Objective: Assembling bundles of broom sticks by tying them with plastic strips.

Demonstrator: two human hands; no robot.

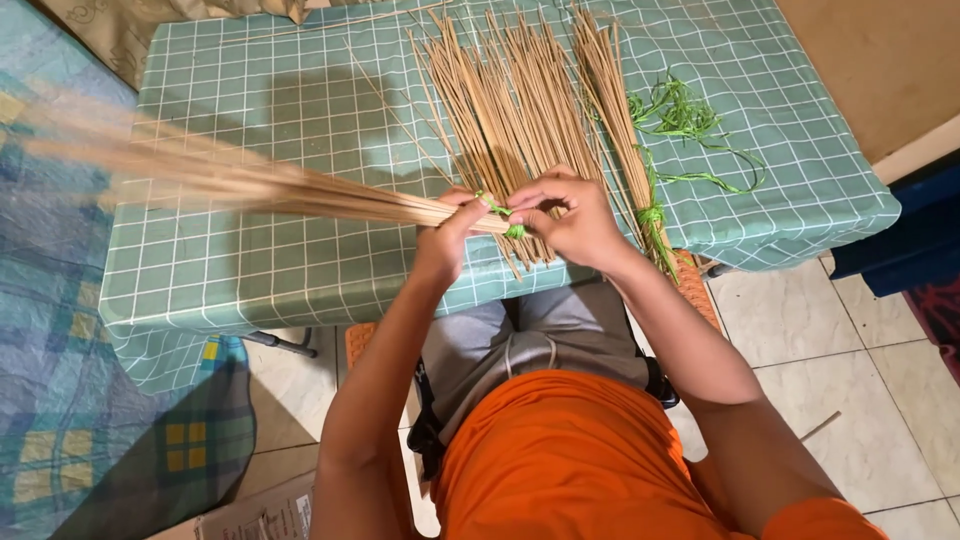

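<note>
Thin tan sticks in a bundle (300, 190) lie across the table edge, fanning out left and blurred. Left hand (452, 225) is closed around the bundle's end; right hand (570, 220) pinches the green plastic tie (500, 212) wrapped there. Beyond them loose sticks (505, 100) spread over the green checked tablecloth (270, 110), beside another tied bundle (625, 130) and green tie scraps (685, 115).
</note>
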